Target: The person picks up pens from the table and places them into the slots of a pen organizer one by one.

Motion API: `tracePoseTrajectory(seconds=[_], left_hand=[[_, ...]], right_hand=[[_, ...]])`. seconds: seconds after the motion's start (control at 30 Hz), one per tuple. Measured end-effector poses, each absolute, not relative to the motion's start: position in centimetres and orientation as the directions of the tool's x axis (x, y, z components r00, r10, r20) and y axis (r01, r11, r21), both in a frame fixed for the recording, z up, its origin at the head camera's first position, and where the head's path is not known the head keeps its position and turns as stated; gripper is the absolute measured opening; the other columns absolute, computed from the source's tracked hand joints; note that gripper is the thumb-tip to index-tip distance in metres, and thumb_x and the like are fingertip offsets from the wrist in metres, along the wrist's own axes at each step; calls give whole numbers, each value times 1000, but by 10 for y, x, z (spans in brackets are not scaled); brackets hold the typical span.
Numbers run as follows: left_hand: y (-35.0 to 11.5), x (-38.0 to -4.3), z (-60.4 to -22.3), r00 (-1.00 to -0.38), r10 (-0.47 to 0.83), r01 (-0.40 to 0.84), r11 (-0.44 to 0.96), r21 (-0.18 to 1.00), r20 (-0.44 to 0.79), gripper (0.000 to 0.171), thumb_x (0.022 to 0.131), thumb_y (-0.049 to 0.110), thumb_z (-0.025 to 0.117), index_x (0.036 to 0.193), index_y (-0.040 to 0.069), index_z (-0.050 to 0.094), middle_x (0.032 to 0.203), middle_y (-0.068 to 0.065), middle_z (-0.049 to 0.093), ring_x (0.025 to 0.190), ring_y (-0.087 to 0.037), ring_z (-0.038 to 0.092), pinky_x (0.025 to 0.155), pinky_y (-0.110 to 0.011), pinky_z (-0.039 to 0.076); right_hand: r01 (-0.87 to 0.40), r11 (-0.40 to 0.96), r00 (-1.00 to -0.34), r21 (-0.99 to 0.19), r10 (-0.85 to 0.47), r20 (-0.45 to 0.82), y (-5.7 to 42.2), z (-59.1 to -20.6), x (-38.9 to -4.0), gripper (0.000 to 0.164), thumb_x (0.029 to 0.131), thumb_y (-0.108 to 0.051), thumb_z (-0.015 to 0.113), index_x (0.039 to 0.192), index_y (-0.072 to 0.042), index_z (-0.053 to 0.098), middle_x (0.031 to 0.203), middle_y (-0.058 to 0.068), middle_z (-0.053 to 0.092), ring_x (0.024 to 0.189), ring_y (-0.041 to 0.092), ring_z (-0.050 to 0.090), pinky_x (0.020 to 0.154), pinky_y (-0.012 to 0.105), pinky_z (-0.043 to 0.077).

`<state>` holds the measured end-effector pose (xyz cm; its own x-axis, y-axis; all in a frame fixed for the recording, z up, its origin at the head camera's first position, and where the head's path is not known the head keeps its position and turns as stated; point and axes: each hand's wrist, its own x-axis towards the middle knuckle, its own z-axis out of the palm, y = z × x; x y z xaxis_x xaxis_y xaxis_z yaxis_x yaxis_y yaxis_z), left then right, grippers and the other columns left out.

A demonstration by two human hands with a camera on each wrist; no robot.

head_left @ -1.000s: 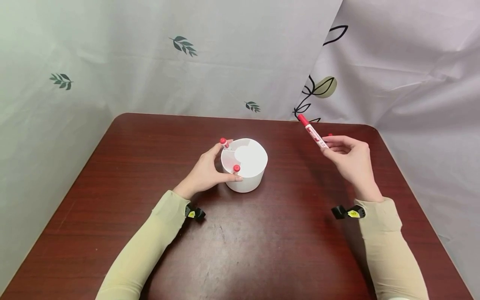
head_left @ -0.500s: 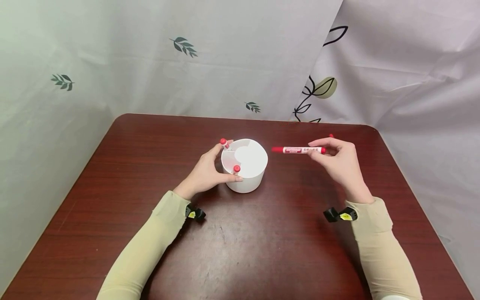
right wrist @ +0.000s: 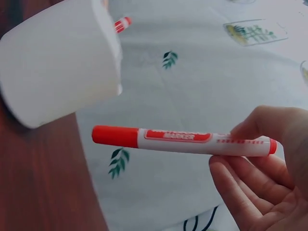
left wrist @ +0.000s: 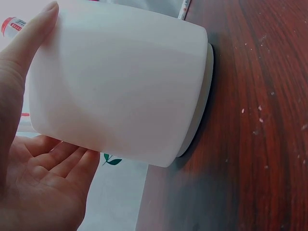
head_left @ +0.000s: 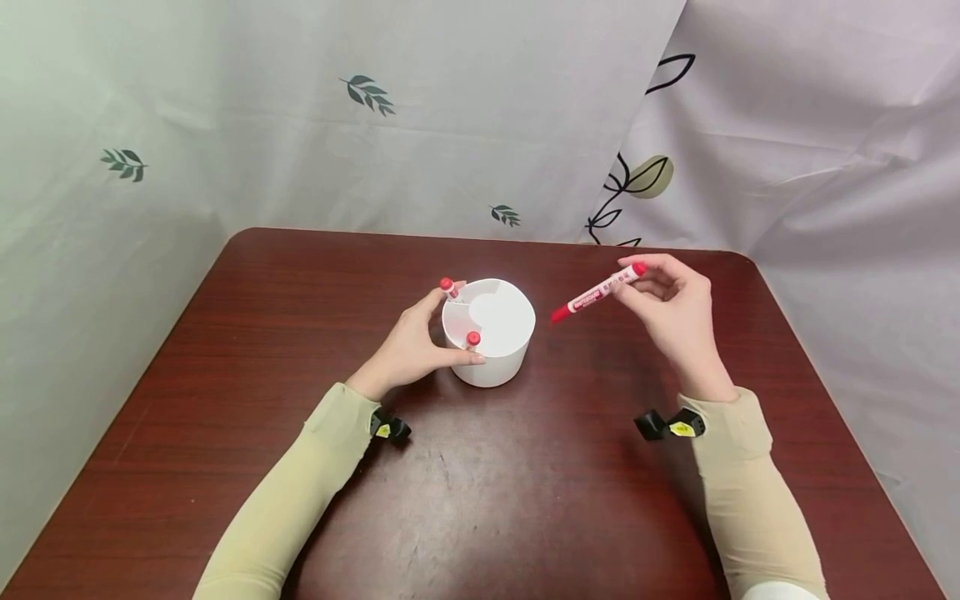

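A white round pen holder [head_left: 510, 367] with dividers inside stands upright on the table. My left hand [head_left: 411, 340] grips it from the left, thumb on the near side and fingers around the far side. Two markers stand in it with red ends up: one at the back left [head_left: 448, 287], the other at the near rim [head_left: 472, 338]. To the right, my right hand [head_left: 678, 321] pinches a red-and-white marker [right wrist: 178, 140] near its rear end between thumb and fingers. This marker is held in the air, its red cap [head_left: 560, 314] tilted down toward the holder.
The dark red wooden table [head_left: 495, 483] reaches back to a pale curtain [head_left: 300, 150] with leaf prints. In the left wrist view, part of a slim white stick with print [left wrist: 184, 8] shows beyond the holder.
My right hand has come left, and the marker has swung from cap up to cap down toward the pen holder. My left hand and the holder have stayed in place.
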<state>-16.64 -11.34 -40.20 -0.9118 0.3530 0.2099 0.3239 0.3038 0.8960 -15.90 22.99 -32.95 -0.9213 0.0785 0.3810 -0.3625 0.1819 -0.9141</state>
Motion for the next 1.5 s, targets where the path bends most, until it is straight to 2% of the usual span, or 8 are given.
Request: tracePoseTrajectory(seconds=[0.1, 0.2, 0.47, 0.67, 1.0, 1.2, 1.37, 1.5], left_hand=[[-113, -166, -402, -911, 355, 323, 297, 899, 210, 98, 67, 34, 98, 150, 25, 47, 140, 12, 54, 122, -8, 57, 106, -37, 43], [-113, -166, -402, -911, 355, 323, 297, 899, 210, 99, 66, 34, 99, 150, 25, 47, 140, 12, 54, 123, -8, 56, 106, -38, 42], [-113, -166, -401, -910, 357, 324, 300, 897, 209, 100, 67, 33, 98, 151, 24, 46, 143, 12, 53, 124, -9, 56, 107, -37, 42], [-113, -167, -401, -910, 357, 327, 301, 896, 211, 99, 67, 34, 98, 151, 24, 46, 142, 13, 53, 122, -9, 57, 106, -36, 43], [-114, -167, -402, -907, 363, 330, 295, 897, 214, 99, 67, 33, 98, 151, 22, 46, 142, 11, 53, 123, -10, 57, 106, -35, 43], [-114, -167, -401, -906, 363, 332, 294, 896, 217, 100, 67, 32, 98, 151, 22, 46, 141, 10, 54, 123, -10, 57, 106, -34, 43], [-113, -167, -401, -907, 362, 333, 301, 893, 216, 100, 66, 33, 98, 151, 21, 46, 142, 10, 54, 125, -9, 55, 107, -34, 42], [-113, -167, -401, -907, 362, 334, 304, 892, 217, 100, 67, 34, 98, 151, 20, 46, 143, 11, 53, 126, -9, 54, 107, -34, 41]], right_hand=[[-405, 70, -906, -912, 104, 411, 223, -321, -161, 33, 80, 11, 79, 112, 8, 72, 92, 9, 73, 77, 17, 68, 73, 21, 56], [-444, 18, -890, -896, 113, 443, 218, -311, -164, 32, 79, 12, 79, 110, 7, 72, 94, 11, 73, 78, 20, 68, 75, 23, 56], [-494, -32, -867, -869, 87, 490, 202, -288, -172, 33, 79, 11, 80, 110, 4, 73, 100, 13, 73, 84, 24, 67, 78, 25, 56], [-499, -47, -866, -865, 58, 497, 190, -284, -174, 32, 80, 11, 79, 110, 3, 73, 105, 13, 73, 85, 24, 67, 77, 26, 56], [-493, 10, -870, -870, -21, 493, 175, -302, -178, 32, 83, 9, 79, 113, 4, 72, 98, 13, 73, 85, 24, 69, 79, 28, 58], [-431, 106, -901, -896, -97, 422, 169, -322, -181, 31, 85, 3, 80, 115, -2, 73, 100, 12, 72, 87, 23, 69, 79, 28, 58], [-373, 188, -925, -909, -153, 348, 165, -339, -181, 32, 86, 1, 79, 118, 1, 71, 103, 12, 72, 87, 21, 69, 79, 27, 57], [-327, 250, -941, -911, -180, 288, 162, -348, -182, 33, 86, 2, 78, 118, 3, 70, 101, 16, 71, 86, 24, 69, 78, 26, 57]])
